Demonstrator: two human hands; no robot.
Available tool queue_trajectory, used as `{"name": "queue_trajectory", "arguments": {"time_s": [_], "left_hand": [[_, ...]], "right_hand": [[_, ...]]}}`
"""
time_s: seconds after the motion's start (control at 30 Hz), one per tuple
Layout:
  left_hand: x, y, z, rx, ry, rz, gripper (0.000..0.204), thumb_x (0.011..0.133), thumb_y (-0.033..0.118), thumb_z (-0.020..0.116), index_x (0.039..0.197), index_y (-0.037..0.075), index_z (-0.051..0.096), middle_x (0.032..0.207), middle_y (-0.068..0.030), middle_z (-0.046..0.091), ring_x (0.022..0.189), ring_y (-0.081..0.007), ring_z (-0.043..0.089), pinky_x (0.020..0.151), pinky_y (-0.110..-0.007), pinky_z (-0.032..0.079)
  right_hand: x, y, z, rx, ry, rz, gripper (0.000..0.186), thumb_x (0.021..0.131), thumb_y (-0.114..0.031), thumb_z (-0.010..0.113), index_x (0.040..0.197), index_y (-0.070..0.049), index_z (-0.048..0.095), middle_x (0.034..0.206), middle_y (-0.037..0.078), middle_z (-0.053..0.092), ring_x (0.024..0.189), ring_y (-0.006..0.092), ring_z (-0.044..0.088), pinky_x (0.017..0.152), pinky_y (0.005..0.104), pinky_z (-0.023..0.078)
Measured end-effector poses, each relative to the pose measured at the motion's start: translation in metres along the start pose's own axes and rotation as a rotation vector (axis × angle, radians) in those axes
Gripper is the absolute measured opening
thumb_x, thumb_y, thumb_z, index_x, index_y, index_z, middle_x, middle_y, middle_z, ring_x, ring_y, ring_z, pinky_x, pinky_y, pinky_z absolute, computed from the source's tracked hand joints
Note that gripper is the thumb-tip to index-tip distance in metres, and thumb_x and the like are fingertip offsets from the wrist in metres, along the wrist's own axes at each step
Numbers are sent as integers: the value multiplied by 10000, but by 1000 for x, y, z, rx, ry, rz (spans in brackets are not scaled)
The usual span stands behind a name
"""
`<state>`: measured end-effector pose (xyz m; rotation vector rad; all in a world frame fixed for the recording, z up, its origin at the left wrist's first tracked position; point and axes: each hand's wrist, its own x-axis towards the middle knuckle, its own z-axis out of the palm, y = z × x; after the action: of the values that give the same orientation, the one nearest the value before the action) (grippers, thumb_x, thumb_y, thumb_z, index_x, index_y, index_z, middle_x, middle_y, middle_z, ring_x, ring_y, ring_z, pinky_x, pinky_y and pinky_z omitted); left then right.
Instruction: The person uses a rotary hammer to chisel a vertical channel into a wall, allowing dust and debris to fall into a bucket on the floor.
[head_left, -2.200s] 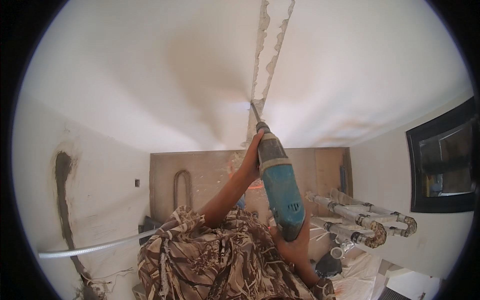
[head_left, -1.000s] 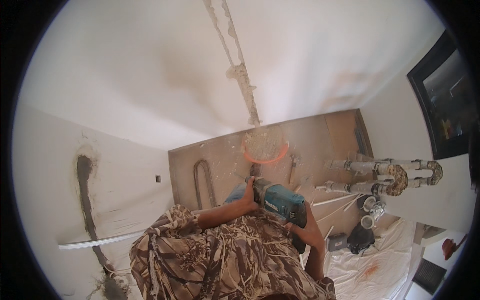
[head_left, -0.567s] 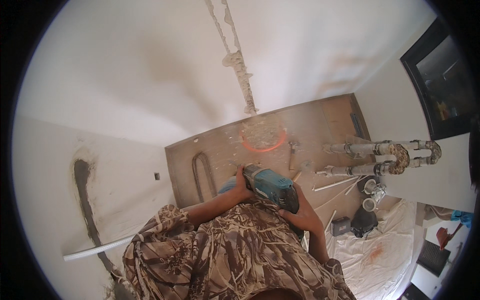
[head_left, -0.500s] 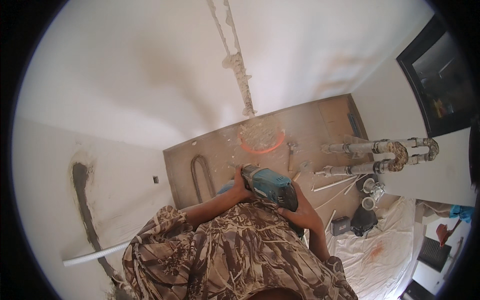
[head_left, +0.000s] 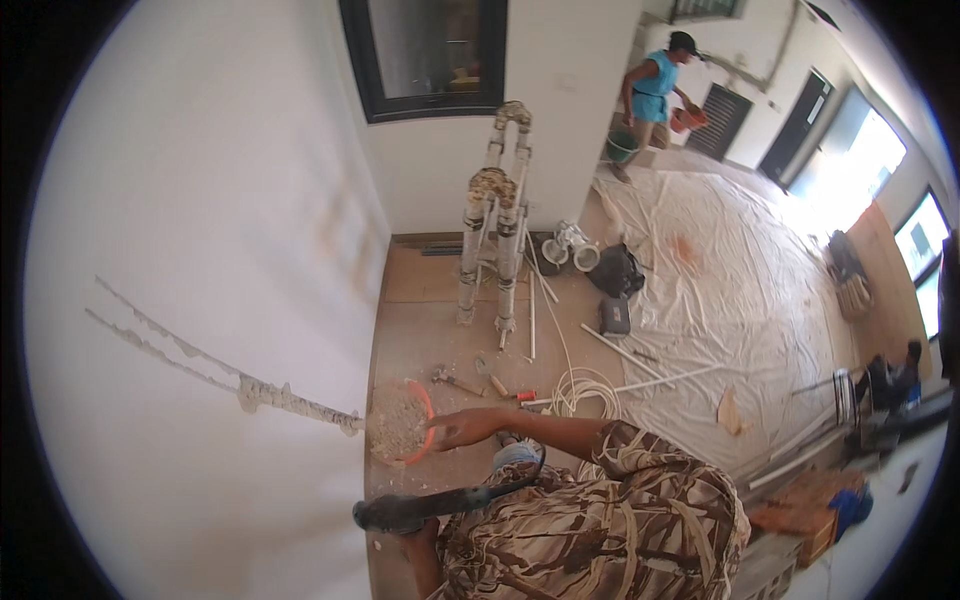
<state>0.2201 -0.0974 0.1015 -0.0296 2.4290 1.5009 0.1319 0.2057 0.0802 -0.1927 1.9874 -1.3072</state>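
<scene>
Down by the foot of the white wall, the person in the camouflage shirt has the right hand [head_left: 462, 428] stretched out to an orange-rimmed bucket [head_left: 400, 422] that sits on the bare floor [head_left: 420, 320], filled with pale rubble. That hand's fingers touch the bucket's rim, but whether its grip is closed on the rim I cannot tell from where I stand. The left hand [head_left: 418, 528] sits lower, close to the body, its grip wrapped around the end of a long dark tool [head_left: 440, 503] that lies across the front of the shirt, its tip near the wall. A chased groove [head_left: 240, 385] runs along the wall and ends just beside the bucket.

Beyond the bucket, small hand tools and scraps [head_left: 470, 382] lie scattered on the floor, with a coil of white hose [head_left: 585, 390] near the right forearm. A stand of insulated pipes [head_left: 495, 230] rises against the far wall under a dark-framed window [head_left: 425, 55]. White dust sheeting [head_left: 740, 270] covers the floor to the right. Another person in a blue top [head_left: 655, 85] stands well apart at the far end of the room.
</scene>
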Motion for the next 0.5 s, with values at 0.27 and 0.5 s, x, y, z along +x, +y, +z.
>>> {"name": "queue_trajectory", "arguments": {"time_s": [0.27,0.5], "left_hand": [[-1,18,-21,-314,-99,-39,361,854,221,722,1133,15,622,1079,-103,660,1008,-265,640,922,-397,530],[26,-11,-49,-973,-135,-472,357,860,193,708,1143,1,607,1097,-113,643,1035,-285,630,925,-411,535]], "right_hand": [[-68,237,94,-298,-74,544,458,807,-421,727,1053,-34,724,1067,218,701,975,347,679,843,470,529],[-83,346,106,465,127,679,299,796,-314,670,826,-20,710,776,181,693,666,338,663,621,444,539]]}}
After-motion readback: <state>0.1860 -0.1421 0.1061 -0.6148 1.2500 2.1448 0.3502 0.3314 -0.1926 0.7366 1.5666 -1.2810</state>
